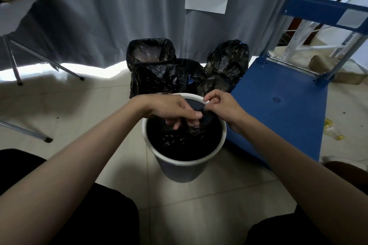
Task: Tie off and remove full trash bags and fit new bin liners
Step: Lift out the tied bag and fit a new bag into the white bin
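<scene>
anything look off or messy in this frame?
Mostly tidy. A crumpled yellowish wrapper lies loose on the floor right of the blue cart, and dark specks dot the tiles on the left. The black liner sits bunched inside the white bin, not over its rim, with both hands gripping it.

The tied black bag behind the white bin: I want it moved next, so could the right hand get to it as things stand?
Probably not yet: the right hand is pinching the black liner at the white bin. Once it lets go, nothing blocks the way to the tied black bag.
</scene>
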Demonstrator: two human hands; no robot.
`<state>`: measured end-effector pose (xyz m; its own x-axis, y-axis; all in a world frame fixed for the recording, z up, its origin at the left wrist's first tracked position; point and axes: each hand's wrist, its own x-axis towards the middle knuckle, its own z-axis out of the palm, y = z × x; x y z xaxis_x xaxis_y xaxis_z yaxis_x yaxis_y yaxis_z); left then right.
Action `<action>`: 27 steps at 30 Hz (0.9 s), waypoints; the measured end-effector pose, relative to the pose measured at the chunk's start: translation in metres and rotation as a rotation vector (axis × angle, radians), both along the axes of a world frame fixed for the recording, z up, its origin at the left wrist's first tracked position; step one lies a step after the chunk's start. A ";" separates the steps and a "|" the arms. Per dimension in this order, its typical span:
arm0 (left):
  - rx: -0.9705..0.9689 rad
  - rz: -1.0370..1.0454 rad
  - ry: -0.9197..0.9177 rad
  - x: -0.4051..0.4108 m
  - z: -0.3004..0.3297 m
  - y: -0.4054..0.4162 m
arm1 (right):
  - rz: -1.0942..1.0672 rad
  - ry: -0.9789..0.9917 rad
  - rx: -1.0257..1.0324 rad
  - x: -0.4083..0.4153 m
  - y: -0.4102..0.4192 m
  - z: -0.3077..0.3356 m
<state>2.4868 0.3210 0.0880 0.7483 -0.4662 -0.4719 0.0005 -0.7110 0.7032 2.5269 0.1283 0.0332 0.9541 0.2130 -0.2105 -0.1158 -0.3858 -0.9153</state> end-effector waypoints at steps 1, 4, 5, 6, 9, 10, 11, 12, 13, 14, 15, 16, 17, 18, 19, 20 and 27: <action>-0.011 0.030 -0.051 0.002 0.000 0.000 | 0.007 -0.004 -0.006 0.000 -0.001 -0.001; 0.031 0.176 -0.379 0.017 -0.013 0.004 | 0.030 -0.026 0.031 -0.004 -0.004 0.002; 0.048 0.217 -0.438 0.022 -0.019 0.005 | 0.037 -0.029 0.053 -0.005 -0.005 0.003; 0.060 0.224 -0.455 0.025 -0.024 0.004 | 0.047 -0.034 0.070 -0.007 -0.005 0.005; 0.118 0.139 -0.450 0.029 -0.039 -0.006 | 0.077 -0.044 0.123 -0.010 -0.008 0.010; 0.148 0.125 -0.470 0.031 -0.045 -0.009 | 0.087 -0.049 0.138 -0.011 -0.008 0.011; 0.170 0.124 -0.495 0.033 -0.051 -0.011 | 0.094 -0.056 0.147 -0.011 -0.009 0.012; 0.187 0.136 -0.512 0.034 -0.056 -0.013 | 0.105 -0.064 0.151 -0.012 -0.010 0.013; 0.218 0.141 -0.525 0.034 -0.058 -0.014 | 0.117 -0.068 0.151 -0.012 -0.011 0.014; 0.246 0.145 -0.540 0.035 -0.060 -0.014 | 0.130 -0.069 0.146 -0.012 -0.013 0.015; 0.271 0.152 -0.559 0.036 -0.062 -0.014 | 0.137 -0.068 0.135 -0.011 -0.015 0.015; 0.278 0.167 -0.566 0.036 -0.063 -0.013 | 0.137 -0.069 0.119 -0.010 -0.017 0.014; 0.278 0.189 -0.566 0.036 -0.063 -0.012 | 0.128 -0.073 0.097 -0.008 -0.019 0.013; 0.277 0.209 -0.575 0.036 -0.064 -0.012 | 0.111 -0.088 0.062 -0.006 -0.021 0.012; 0.285 0.235 -0.583 0.036 -0.064 -0.011 | 0.093 -0.109 0.020 -0.004 -0.022 0.010; 0.293 0.259 -0.600 0.037 -0.064 -0.010 | 0.076 -0.135 -0.032 -0.003 -0.024 0.007; 0.261 0.295 -0.712 0.036 -0.057 -0.012 | 0.229 -0.304 -0.637 0.006 -0.028 -0.015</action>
